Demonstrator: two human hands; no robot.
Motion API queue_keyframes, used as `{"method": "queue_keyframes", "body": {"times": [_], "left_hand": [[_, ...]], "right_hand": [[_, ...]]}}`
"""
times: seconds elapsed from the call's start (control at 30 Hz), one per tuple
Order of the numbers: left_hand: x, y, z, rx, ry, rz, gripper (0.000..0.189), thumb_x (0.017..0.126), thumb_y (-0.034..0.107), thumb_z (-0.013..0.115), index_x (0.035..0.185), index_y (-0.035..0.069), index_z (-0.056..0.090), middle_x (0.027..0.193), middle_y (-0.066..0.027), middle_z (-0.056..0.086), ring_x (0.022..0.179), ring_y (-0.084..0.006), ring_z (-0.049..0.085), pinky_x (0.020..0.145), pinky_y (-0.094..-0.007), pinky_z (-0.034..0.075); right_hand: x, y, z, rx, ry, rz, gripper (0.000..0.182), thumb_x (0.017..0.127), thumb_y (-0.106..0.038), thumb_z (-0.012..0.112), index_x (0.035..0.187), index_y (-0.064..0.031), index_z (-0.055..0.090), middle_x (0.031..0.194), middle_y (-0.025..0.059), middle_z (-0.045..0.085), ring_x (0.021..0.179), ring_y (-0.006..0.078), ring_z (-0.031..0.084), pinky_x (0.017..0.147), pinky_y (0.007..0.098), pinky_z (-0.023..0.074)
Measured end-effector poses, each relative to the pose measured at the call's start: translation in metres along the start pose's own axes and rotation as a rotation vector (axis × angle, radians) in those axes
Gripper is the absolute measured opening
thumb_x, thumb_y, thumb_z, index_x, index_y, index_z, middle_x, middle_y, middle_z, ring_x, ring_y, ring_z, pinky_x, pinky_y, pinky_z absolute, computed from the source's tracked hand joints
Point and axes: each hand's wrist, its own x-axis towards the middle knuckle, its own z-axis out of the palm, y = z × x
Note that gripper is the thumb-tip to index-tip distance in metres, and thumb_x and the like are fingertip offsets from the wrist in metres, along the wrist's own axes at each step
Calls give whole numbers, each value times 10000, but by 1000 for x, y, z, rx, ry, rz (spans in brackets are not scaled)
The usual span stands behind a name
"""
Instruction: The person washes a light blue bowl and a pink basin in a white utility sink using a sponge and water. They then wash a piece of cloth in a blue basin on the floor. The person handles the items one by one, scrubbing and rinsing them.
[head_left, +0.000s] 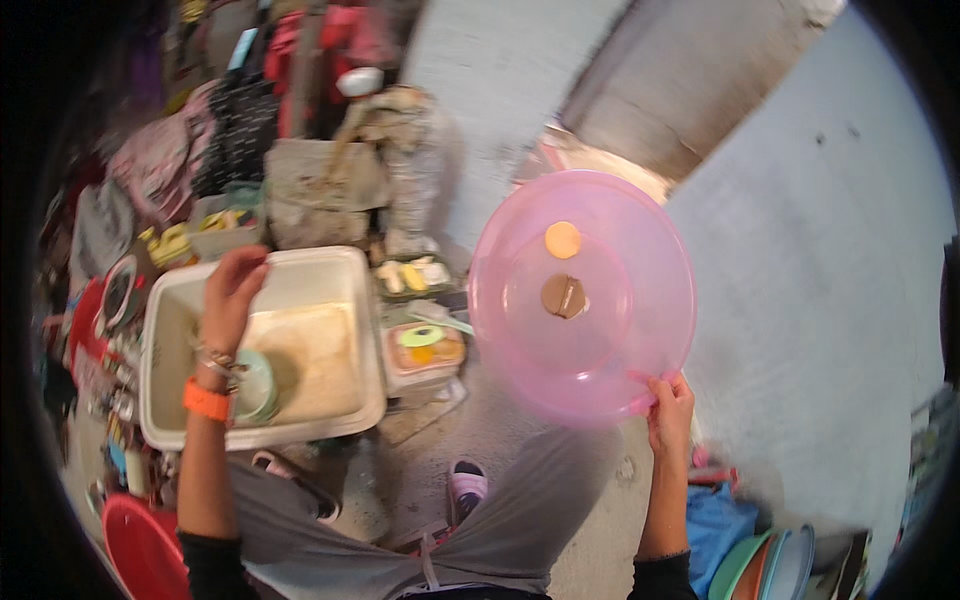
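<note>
My right hand (670, 412) grips the rim of a translucent pink plastic basin (510, 352), its inside turned up towards me. A pale orange disc (562, 240) and a brown round piece (562, 297) show against the basin's inside; what they are I cannot tell. My left hand (231, 296) is raised above the left part of a cream plastic tub (352, 259), fingers loosely bent, with nothing seen in them. An orange band and bracelets circle that wrist. Inside the tub, partly behind the wrist, stands a mint-green plastic mug (256, 390).
Soap pieces lie in a tray (412, 276) right of the tub, above a lidded food box (424, 356). A red basin (142, 544) sits at lower left. Clothes (161, 154) hang at upper left. Stacked basins (739, 570) and a blue bag (712, 517) are at lower right, beside a pale wall (810, 315).
</note>
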Motion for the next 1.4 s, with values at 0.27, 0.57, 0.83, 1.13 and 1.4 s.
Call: {"method": "queue_keyframes", "body": {"times": [0.27,0.57,0.83,1.13,1.4], "left_hand": [[-40,70,-19,-127,46,159,125,821,76,567,926,7,576,845,-43,600,736,-103,583,599,-231,482],[-69,3,-21,662,-169,286,322,717,-10,546,1028,73,532,1096,-143,505,766,-309,595,641,-380,488],[-67,-39,-19,908,-255,-14,182,698,26,586,862,22,507,984,-173,499,760,-328,589,656,-406,489],[-68,-9,-28,173,-287,54,153,693,-4,599,823,29,524,824,-81,525,665,-167,543,615,-270,457],[-69,-28,-13,28,-305,-51,477,699,-55,591,1143,49,452,1103,-76,486,991,-165,513,774,-287,482]], "right_hand": [[-60,-21,147,-241,-426,24,105,801,-23,467,886,26,505,822,169,623,454,145,541,401,263,458],[-93,18,221,-297,-645,-36,48,809,-20,508,837,19,499,708,115,591,461,159,562,397,263,451],[-100,34,243,-311,-690,-88,60,814,-43,536,795,-9,490,652,52,555,481,121,536,413,236,422],[-92,42,239,-357,-642,-69,114,805,-46,549,902,11,529,721,47,575,520,95,541,434,223,429],[-103,36,245,-333,-618,-123,64,804,-33,556,852,2,535,728,34,566,552,71,522,425,209,411]]}}
